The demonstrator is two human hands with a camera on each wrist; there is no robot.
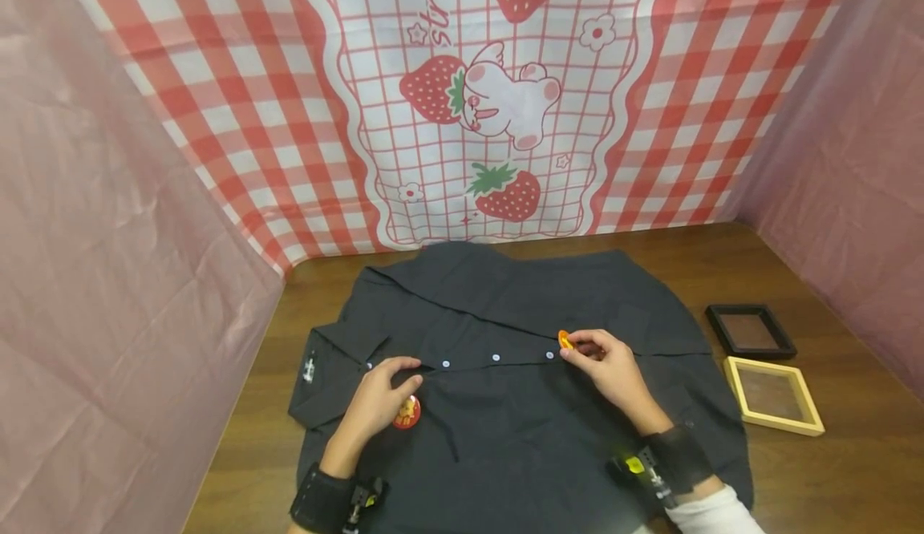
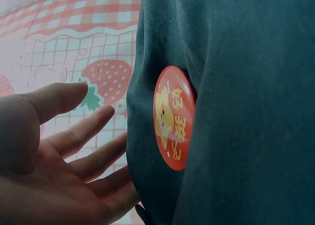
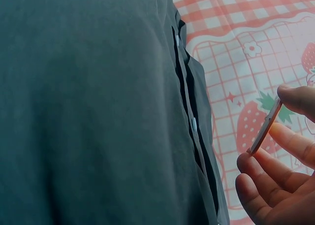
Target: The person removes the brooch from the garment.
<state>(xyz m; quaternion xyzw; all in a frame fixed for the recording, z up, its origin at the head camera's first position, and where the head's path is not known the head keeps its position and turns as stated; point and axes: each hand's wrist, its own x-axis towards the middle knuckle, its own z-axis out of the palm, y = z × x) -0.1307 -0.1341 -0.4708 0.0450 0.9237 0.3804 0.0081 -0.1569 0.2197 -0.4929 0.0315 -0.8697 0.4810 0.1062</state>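
My right hand [image 1: 609, 366] pinches an orange badge [image 1: 565, 340] just right of frame centre, over the shirt [image 1: 505, 422] placket. My left hand [image 1: 378, 402], fingers relaxed and flat, rests on the cloth beside a red badge [image 1: 407, 413] at lower left. I judge the pin could snag or go in crooked if the fabric bunches.

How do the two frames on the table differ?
The black frame is dark and lies farther back; the wooden frame is pale, lies nearer and looks larger. Both are square, lie flat on the table to the right of the shirt, and neither hand touches them.
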